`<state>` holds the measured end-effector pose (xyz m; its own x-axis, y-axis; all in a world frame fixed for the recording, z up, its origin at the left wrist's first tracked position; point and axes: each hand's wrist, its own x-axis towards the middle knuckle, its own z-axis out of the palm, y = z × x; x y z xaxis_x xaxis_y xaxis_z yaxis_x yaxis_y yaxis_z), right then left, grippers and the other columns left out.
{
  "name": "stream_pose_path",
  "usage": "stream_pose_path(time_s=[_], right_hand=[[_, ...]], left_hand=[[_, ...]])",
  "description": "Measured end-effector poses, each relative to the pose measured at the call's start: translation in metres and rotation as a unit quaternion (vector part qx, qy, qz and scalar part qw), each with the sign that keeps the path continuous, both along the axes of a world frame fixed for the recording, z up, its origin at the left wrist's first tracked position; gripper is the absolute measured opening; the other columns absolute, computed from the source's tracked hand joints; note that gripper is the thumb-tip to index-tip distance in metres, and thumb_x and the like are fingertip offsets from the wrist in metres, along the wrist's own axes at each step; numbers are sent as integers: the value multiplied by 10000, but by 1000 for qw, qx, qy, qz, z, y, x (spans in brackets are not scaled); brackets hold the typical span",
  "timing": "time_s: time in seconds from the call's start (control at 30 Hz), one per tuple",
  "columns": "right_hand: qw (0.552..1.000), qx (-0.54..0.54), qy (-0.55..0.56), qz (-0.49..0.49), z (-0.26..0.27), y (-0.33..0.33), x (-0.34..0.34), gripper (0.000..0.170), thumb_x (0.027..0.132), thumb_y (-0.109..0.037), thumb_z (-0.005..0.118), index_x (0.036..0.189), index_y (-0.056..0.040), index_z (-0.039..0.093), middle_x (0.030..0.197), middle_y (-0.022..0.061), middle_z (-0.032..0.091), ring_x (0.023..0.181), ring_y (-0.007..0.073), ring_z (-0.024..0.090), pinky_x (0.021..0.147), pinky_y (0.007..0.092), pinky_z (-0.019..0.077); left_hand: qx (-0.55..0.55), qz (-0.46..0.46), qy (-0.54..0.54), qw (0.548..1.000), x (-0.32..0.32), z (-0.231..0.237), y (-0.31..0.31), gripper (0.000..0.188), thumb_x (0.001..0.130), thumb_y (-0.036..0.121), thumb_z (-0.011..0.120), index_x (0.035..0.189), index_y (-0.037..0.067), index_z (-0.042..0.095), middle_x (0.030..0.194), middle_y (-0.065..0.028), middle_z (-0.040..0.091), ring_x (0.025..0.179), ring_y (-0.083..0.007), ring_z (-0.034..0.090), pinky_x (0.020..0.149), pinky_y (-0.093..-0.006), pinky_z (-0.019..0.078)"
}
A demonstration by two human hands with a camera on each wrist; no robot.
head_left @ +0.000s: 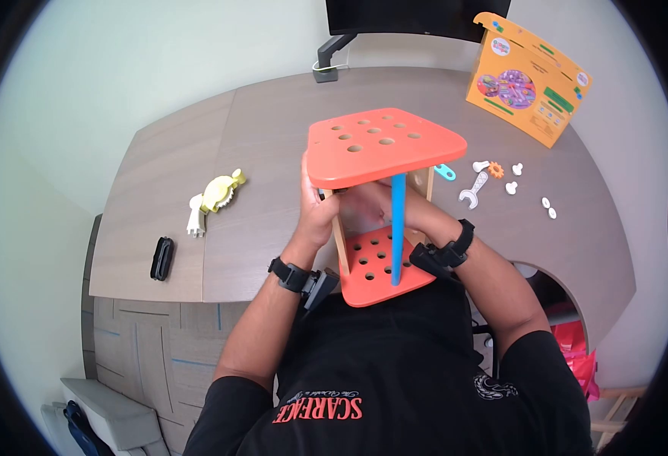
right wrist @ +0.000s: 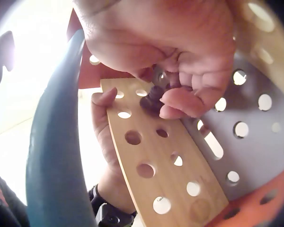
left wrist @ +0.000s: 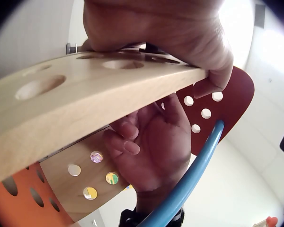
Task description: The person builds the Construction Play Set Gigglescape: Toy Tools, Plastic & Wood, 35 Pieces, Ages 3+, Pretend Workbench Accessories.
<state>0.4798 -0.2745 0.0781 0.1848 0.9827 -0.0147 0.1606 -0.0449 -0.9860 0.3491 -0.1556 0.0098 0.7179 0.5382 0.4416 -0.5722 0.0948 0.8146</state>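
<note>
A toy frame with an orange-red holed top (head_left: 379,161), a matching base (head_left: 360,292) and a blue rod (head_left: 398,235) is held over my lap at the table's edge. My left hand (head_left: 317,216) grips its wooden side panel (left wrist: 109,111), thumb on one face and fingers on the other. Inside the frame is my right hand (right wrist: 180,56), its fingers curled. They pinch a small dark knob-headed piece (right wrist: 152,100) at a hole near the panel's end. A grey holed panel (right wrist: 255,153) adjoins the wooden one.
Right of the frame lie a toy wrench (head_left: 474,190), an orange gear (head_left: 495,170), a turquoise strip (head_left: 445,172) and several white pieces. A yellow-green toy (head_left: 218,194) and black case (head_left: 162,258) lie left. The orange box (head_left: 528,83) stands behind, near the monitor (head_left: 417,17).
</note>
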Motion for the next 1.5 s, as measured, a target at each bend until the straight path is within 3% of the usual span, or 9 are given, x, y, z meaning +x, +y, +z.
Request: stream_pose_path(time_s=[0.13,0.33,0.53,0.73,1.03,1.3,1.5], right_hand=[[999,19,-46,17,-1,1,-5,426,1089,-446,556,1023,-45,684,676,7,574,518,88,566,455,250,449],[1000,-7,-24,-4,-2,5,1,449,1094,-465,547,990,-45,667,675,9,574,524,89,565,462,248,454],[999,-48,-12,15,3,-1,2,314,1057,-344,603,991,-41,651,709,15,578,529,93,554,462,263,433],[997,10,-38,69,-5,2,2,226,1047,-244,593,1067,-22,629,785,8,587,568,93,534,495,264,424],[1000,0,4,9,-2,4,-8,332,1127,-333,515,1018,-40,627,757,2,575,549,77,519,475,255,423],[999,7,-30,16,-3,3,-4,421,1132,-384,487,942,-41,640,694,-8,565,503,76,537,439,242,409],[998,43,-33,32,-8,-1,-5,486,1109,-488,497,926,-58,628,630,-22,504,498,75,535,437,248,415]], left_hand=[[0,-11,8,1000,-2,4,-1,820,801,18,567,1536,74,209,1036,-152,628,735,-219,679,649,-343,586],[-23,-21,2,1000,-4,12,-10,832,802,15,582,1535,71,191,1006,-161,635,711,-235,689,627,-349,586],[-10,-27,0,1000,-2,6,-2,837,805,19,608,1536,78,206,1059,-160,630,776,-242,707,663,-346,603],[-7,-30,7,1000,-1,5,-2,838,805,4,589,1544,86,203,1113,-179,624,786,-262,728,681,-369,638],[-10,-24,11,1000,-4,14,-7,856,803,12,570,1552,90,163,1074,-194,639,702,-286,738,607,-393,648],[-35,-25,7,999,-5,17,-15,884,777,65,577,1556,93,160,1097,-188,631,705,-277,733,615,-384,649],[5,-6,20,1000,-2,-1,-1,882,781,60,580,1561,92,171,1131,-183,620,729,-258,733,629,-374,649]])
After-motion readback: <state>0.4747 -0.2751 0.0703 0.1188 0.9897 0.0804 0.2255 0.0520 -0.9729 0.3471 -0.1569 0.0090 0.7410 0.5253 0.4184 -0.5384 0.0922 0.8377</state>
